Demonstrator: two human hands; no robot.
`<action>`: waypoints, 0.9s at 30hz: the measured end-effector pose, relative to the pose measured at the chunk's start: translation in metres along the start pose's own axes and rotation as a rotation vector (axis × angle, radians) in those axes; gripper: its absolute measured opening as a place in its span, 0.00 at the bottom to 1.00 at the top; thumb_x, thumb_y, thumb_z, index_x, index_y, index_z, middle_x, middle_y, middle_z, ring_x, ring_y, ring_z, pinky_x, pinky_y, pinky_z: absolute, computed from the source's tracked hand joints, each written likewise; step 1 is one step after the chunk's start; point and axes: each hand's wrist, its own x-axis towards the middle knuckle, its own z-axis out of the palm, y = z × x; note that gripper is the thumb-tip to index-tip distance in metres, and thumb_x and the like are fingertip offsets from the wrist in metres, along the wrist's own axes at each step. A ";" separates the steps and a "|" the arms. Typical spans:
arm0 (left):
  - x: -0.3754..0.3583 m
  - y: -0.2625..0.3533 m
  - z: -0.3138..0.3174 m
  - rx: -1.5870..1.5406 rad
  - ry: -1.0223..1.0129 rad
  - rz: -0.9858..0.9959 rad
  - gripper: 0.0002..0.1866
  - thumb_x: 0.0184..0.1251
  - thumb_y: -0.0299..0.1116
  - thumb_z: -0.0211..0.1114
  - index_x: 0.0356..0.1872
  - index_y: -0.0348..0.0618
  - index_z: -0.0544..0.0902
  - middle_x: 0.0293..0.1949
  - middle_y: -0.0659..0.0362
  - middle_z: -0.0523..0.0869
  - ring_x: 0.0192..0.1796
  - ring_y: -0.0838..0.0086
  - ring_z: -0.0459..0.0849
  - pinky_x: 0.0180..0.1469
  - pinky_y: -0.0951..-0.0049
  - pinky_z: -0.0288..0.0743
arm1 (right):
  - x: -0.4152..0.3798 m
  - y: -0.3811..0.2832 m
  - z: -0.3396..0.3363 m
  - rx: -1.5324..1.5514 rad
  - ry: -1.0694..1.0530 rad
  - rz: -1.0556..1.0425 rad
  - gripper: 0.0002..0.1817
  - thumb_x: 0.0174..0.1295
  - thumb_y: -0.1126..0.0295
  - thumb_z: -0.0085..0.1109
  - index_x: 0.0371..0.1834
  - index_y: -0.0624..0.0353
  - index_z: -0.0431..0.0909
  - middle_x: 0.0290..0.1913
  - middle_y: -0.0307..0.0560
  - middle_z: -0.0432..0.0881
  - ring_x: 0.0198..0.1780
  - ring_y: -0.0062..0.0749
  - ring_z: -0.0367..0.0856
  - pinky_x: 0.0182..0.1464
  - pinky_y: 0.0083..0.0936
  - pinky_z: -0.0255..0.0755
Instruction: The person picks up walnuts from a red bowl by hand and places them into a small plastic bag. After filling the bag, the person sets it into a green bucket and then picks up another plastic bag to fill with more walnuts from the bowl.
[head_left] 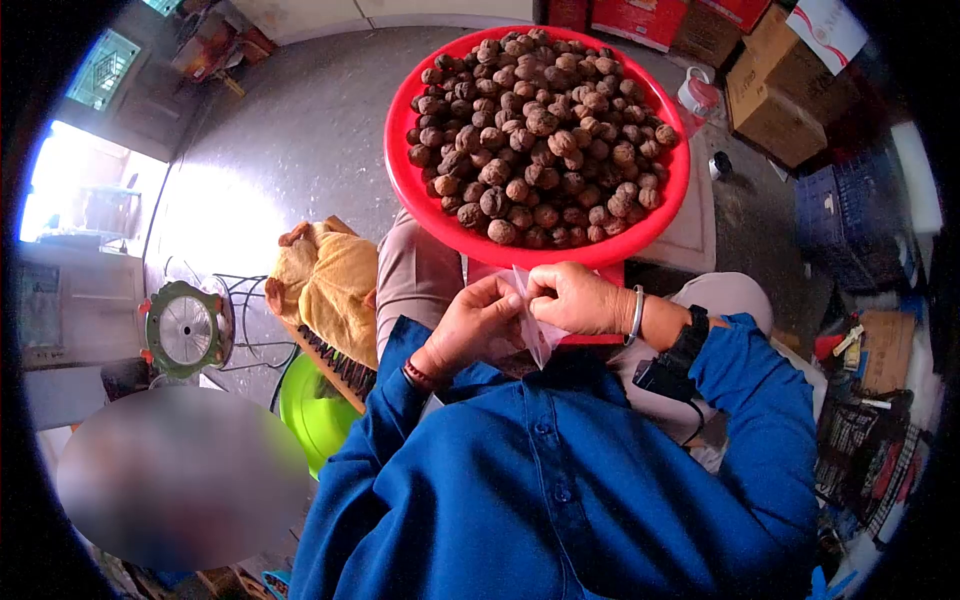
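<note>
In front of my chest, a small clear plastic bag (pixel 541 343) hangs between my two hands. My left hand (pixel 478 322) pinches its edge between thumb and fingers. On the other side, my right hand (pixel 578 299) has its curled fingers closed on the bag's top edge. Just beyond my hands stands a wide red basin (pixel 402 176), heaped with brown walnuts (pixel 540 122). Its near rim is right above my knuckles. Part of a red support shows under the basin, mostly hidden behind my hands.
To my left are a yellow cloth (pixel 335 285) on a wooden seat, a bright green tub (pixel 312 410) and a round green-framed wheel-like object (pixel 187 331). A pink-lidded bottle (pixel 697 95), cardboard boxes (pixel 780 100) and a dark blue crate (pixel 850 215) stand on the right.
</note>
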 end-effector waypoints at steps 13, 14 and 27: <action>0.004 -0.015 -0.017 0.210 0.131 0.215 0.12 0.69 0.25 0.65 0.51 0.39 0.76 0.43 0.59 0.84 0.48 0.74 0.81 0.53 0.71 0.77 | 0.007 -0.014 -0.005 0.047 0.009 0.006 0.05 0.59 0.73 0.61 0.30 0.64 0.81 0.25 0.45 0.84 0.29 0.22 0.81 0.35 0.27 0.77; 0.005 -0.017 -0.022 0.219 0.150 0.231 0.12 0.69 0.25 0.65 0.51 0.39 0.76 0.43 0.59 0.84 0.47 0.74 0.81 0.52 0.72 0.77 | 0.009 -0.013 -0.007 0.041 0.008 0.003 0.05 0.59 0.73 0.61 0.30 0.64 0.81 0.25 0.45 0.84 0.29 0.22 0.81 0.35 0.27 0.77; 0.002 -0.039 -0.057 0.146 0.385 0.248 0.06 0.70 0.22 0.62 0.43 0.40 0.76 0.33 0.66 0.79 0.34 0.83 0.76 0.36 0.81 0.73 | 0.019 -0.010 -0.036 -0.157 0.034 -0.017 0.06 0.62 0.70 0.64 0.34 0.62 0.82 0.27 0.41 0.82 0.31 0.21 0.78 0.36 0.27 0.75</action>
